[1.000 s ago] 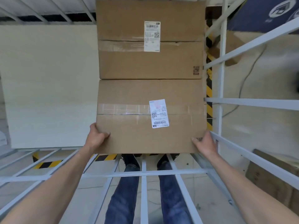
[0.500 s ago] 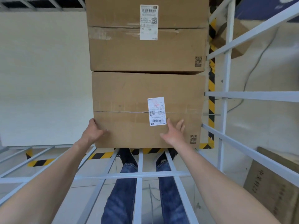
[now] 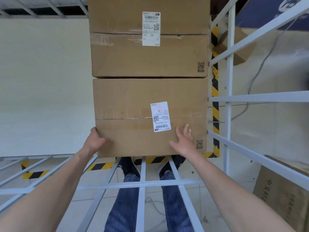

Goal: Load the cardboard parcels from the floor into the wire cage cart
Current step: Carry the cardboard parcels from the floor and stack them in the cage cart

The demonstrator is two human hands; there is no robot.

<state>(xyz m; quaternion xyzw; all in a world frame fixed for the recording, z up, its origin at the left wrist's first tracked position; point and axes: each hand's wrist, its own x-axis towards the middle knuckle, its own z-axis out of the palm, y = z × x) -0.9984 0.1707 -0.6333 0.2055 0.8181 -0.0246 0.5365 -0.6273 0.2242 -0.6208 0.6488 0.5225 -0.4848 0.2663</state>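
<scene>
Two cardboard parcels lie inside the wire cage cart [image 3: 254, 97], one behind the other against its right side. The near parcel [image 3: 133, 104] carries a white label with red print. The far parcel [image 3: 127, 56] bears a white barcode label. My left hand [image 3: 96, 141] grips the near parcel's lower left corner, thumb on its top face. My right hand [image 3: 183, 142] lies over the near parcel's top face with fingers spread and straight, just right of the label; whether it touches is unclear.
A pale flat board [image 3: 43, 84] fills the cage's left half. White cage bars [image 3: 142, 183] run across below the parcels. Another cardboard box [image 3: 282, 198] stands outside at lower right. Yellow-black floor tape [image 3: 214, 91] runs behind. My legs show through the bars.
My right hand left the near parcel's right corner and came onto its top face, fingers spreading. The near parcel slid forward until it met the far one. My left hand kept its corner grip.
</scene>
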